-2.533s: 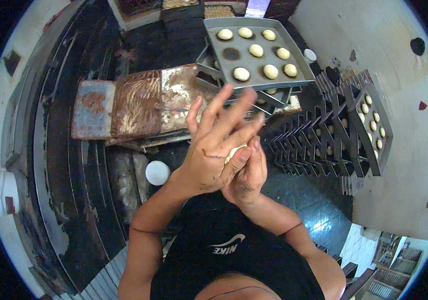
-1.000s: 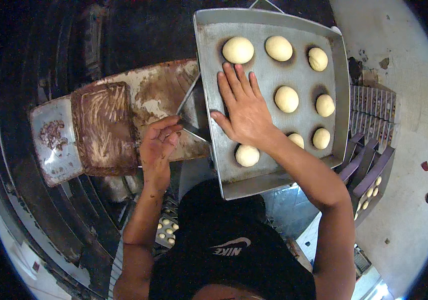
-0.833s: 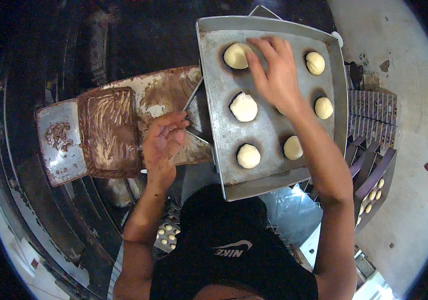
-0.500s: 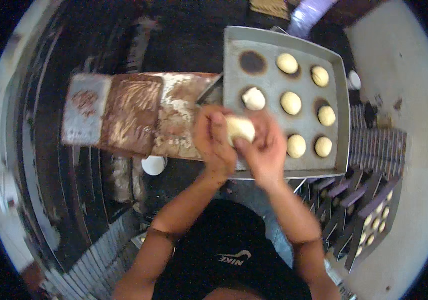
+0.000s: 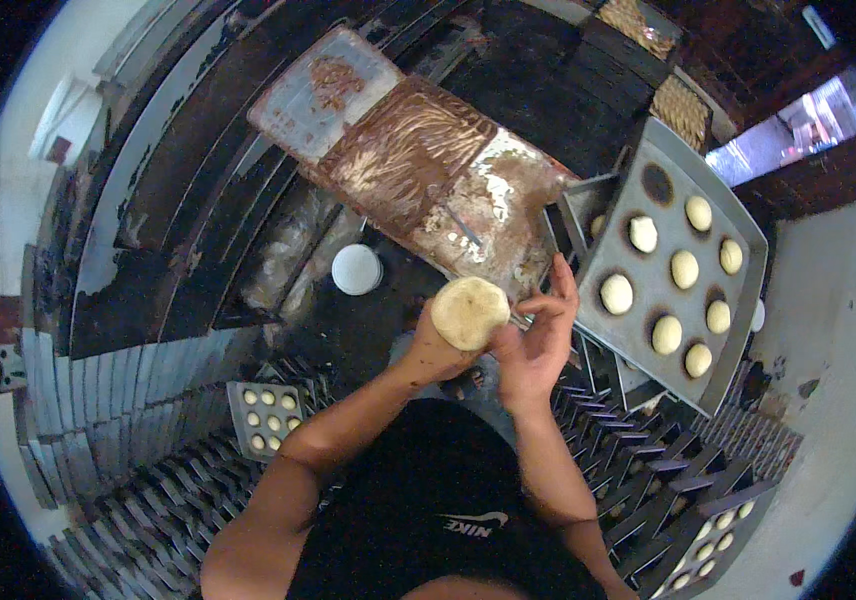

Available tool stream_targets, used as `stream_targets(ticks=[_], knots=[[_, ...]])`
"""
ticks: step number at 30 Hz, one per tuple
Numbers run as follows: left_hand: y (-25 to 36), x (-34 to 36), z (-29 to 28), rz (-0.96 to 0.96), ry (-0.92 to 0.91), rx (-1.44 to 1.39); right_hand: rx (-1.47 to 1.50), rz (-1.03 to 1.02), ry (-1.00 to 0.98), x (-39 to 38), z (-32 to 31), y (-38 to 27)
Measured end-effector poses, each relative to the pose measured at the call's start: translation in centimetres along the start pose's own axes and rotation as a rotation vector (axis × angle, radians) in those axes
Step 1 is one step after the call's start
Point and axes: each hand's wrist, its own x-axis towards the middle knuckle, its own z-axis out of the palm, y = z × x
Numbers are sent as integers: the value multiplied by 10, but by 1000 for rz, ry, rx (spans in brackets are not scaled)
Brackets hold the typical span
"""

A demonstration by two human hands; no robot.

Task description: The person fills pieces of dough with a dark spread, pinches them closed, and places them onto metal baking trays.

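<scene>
A flat, pale disc of dough (image 5: pixel 471 313) rests on my left hand (image 5: pixel 435 347), which is cupped under it and hides its underside. Close beside the disc's right edge is my right hand (image 5: pixel 538 345), fingers stretched and apart, thumb toward the dough; whether the thumb touches it I cannot tell. Beyond my hands lies a long board (image 5: pixel 478 190) smeared with brown paste (image 5: pixel 403 150), with a thin stick-like tool (image 5: pixel 463 228) on its near part. To the right, a metal baking tray (image 5: pixel 588 325) carries several dough balls (image 5: pixel 685 270) in rows, with one bare dark round mark (image 5: pixel 658 186).
A white round tub (image 5: pixel 357 269) stands left of my hands, below the board. Racks of trays (image 5: pixel 638 455) flank me on both sides, and a tray of dough balls (image 5: pixel 266 420) juts out at lower left. Patterned golden slabs (image 5: pixel 681 110) lie at the far right.
My view has turned left, so board and tray appear rotated. The rounded dough between my hands is gone from them; a flat disc is in my left hand. A tray ball shows where my hands were.
</scene>
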Motion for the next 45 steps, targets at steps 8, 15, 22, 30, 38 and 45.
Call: stream_targets(ticks=[8,15,22,30,38,45], knots=[[-26,50,-138,-43,312,21,-783,41,-218,21,97,297],[-89,74,-300,-254,6,78,-740,-34,-350,37,154,318],[-80,150,-352,-202,66,200,-977,-159,-689,172,287,328],[-85,148,-363,-287,205,90,-865,-305,-792,155,306,388],[-97,140,-360,-180,380,112,-578,144,-967,138,311,369],[-52,181,-330,-127,407,-137,-144,109,-817,172,317,175]])
